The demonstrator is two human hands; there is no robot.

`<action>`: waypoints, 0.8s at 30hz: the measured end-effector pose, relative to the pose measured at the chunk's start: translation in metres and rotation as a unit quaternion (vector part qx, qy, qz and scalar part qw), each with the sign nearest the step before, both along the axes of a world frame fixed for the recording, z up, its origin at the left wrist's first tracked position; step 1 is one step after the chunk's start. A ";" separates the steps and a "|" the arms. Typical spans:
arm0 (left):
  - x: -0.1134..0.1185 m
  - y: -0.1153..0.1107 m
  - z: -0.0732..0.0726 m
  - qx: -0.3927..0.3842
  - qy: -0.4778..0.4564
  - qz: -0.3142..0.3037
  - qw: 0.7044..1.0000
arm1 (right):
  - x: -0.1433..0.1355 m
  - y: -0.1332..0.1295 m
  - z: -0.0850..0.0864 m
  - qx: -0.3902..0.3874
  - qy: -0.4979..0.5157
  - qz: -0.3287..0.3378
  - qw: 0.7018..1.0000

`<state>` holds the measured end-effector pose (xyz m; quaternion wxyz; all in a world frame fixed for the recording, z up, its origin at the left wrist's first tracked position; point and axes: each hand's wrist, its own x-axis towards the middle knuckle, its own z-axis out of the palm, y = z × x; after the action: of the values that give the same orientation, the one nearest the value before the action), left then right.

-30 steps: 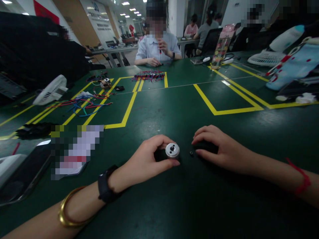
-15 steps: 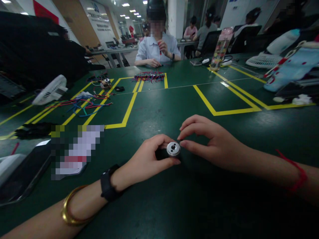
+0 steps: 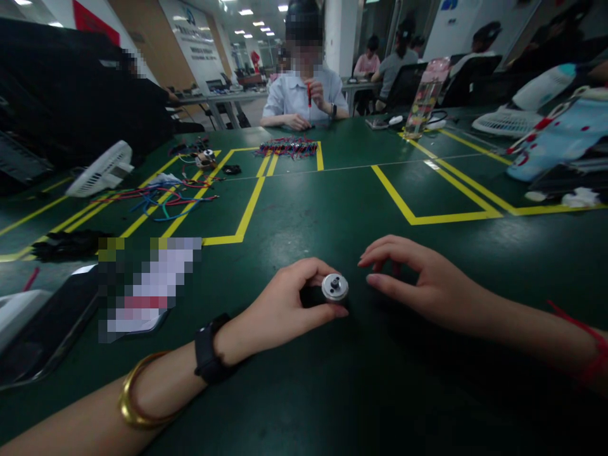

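My left hand (image 3: 289, 304) is closed round a small silver motor (image 3: 336, 291), gripping its sides between thumb and fingers. The motor's round end faces up, showing a dark centre and small dark holes; its lower part is hidden by my hand and shadow. To the right, my right hand (image 3: 422, 291) hovers apart from the motor over the green table (image 3: 294, 405). Its thumb and fingers are spread, and I see nothing between them.
At the left lie loose coloured wires (image 3: 166, 199), a phone (image 3: 52, 323) and a white fan (image 3: 102, 170). Across the table a person (image 3: 304, 92) holds a red screwdriver (image 3: 309, 95) behind a wire bundle (image 3: 289, 147). A bottle (image 3: 424, 101) stands back right.
My right hand has drawn back to the right, away from the motor's top, and its fingertips have parted. My left hand still holds the motor. The whole view has shifted slightly.
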<state>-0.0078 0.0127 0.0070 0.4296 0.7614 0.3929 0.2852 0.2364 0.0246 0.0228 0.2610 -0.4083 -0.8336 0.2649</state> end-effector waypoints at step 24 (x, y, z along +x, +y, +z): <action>-0.002 -0.001 -0.004 0.009 0.020 0.006 1.000 | -0.041 0.001 0.025 0.127 0.005 0.084 0.988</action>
<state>-0.0095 0.0113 0.0035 0.4133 0.7682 0.4036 0.2759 0.1959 0.0253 0.0480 0.2915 -0.2994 -0.8905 0.1800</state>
